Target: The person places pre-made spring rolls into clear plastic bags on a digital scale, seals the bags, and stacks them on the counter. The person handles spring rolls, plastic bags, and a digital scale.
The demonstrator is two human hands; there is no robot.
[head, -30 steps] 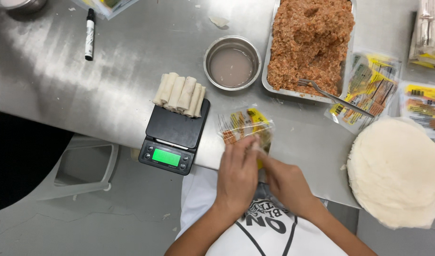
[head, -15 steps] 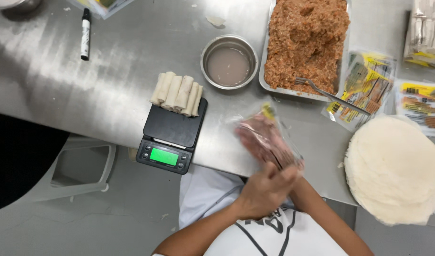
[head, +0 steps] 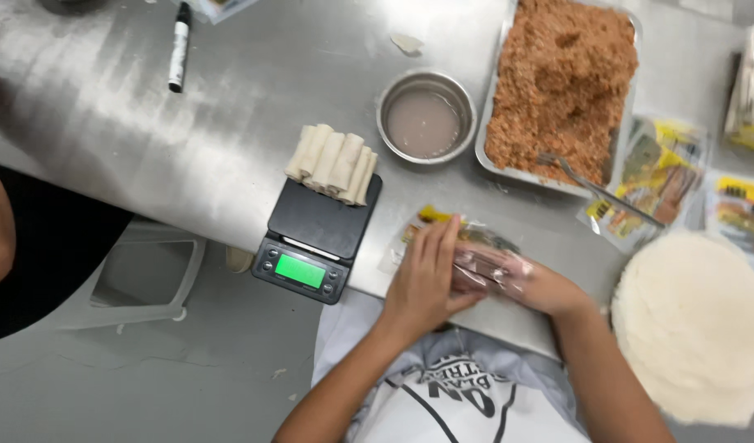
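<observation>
While both hands work at the near table (head: 147, 139) edge, the left hand (head: 422, 275) lies flat on a clear plastic packet (head: 475, 254); the right hand (head: 541, 287) has its grip clenched inside that packet. Scale (head: 315, 238) just left of them, rolls (head: 332, 160) stacked beyond.

Both hands work a clear plastic packet (head: 475, 246) at the tabletop (head: 188, 164) edge: left hand (head: 422, 275) flat over it, right hand (head: 541, 287) inside the film. Black scale (head: 315, 238) with rolled wrappers (head: 332, 160) just left of the grip; bowl (head: 426, 119) and filling tray (head: 557, 82) beyond, round wrapper stack (head: 693, 328) right.
</observation>
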